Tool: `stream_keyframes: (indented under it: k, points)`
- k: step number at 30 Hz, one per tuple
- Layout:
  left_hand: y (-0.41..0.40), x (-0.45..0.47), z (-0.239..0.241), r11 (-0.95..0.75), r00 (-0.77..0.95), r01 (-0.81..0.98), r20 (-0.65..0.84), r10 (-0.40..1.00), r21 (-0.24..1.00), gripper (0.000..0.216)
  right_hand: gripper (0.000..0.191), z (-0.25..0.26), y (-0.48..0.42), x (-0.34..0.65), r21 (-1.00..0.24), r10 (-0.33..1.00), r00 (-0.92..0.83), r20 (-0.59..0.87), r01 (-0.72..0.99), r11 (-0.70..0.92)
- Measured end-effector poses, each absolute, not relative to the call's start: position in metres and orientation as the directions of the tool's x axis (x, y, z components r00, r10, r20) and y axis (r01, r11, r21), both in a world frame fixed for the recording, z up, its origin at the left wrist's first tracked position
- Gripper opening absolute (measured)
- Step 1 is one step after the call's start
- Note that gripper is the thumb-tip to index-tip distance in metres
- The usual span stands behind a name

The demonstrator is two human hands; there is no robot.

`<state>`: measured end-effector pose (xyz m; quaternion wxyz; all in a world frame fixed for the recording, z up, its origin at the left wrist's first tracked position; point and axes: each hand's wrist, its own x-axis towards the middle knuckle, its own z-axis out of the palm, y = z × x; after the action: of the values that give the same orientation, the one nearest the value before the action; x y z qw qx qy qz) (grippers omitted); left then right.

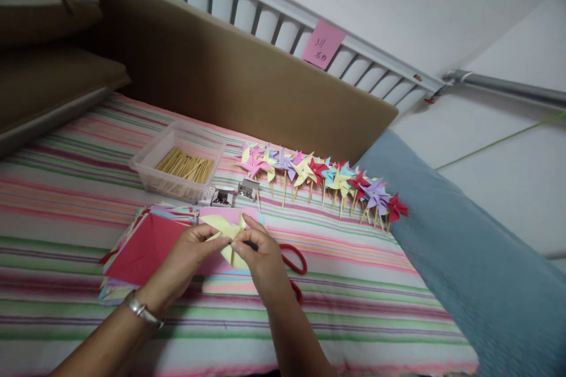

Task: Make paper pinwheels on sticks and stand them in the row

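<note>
A pale yellow paper pinwheel (224,225) is held up between my two hands, its blades folded toward the centre. My left hand (193,250), a bracelet on its wrist, pinches the pinwheel from the left. My right hand (260,250) grips it near the centre from the right; whatever small thing may be between the fingertips is hidden. Beneath lies a pile of pink paper (216,265). Left of it is a stack of coloured paper squares, a red sheet (152,247) on top. Red-handled scissors (295,259) lie partly behind my right hand.
A clear plastic box (145,168) holds many thin wooden sticks (188,165). Two small open boxes (222,197) of metal pins stand beside it. A row of finished pinwheels (305,171) lies at the back right. A brown board (247,82) leans along the back of the striped cloth (354,283).
</note>
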<state>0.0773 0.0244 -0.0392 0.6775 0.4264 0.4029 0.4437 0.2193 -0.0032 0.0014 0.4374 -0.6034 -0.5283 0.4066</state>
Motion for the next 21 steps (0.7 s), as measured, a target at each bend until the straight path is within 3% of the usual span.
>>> stream_keyframes:
  k: [5,21]
  points:
    - [0.025,0.076,-0.036,0.233,0.286,-0.241,-0.161,0.945,0.942,0.016,0.007,-0.004,-0.002,0.220,-0.980,0.998,0.056,0.003,0.200,-0.008]
    - [0.023,0.078,-0.038,0.262,0.264,-0.279,-0.189,0.946,0.924,0.018,0.009,-0.017,0.000,0.214,-0.996,0.988,0.126,-0.088,0.011,-0.090]
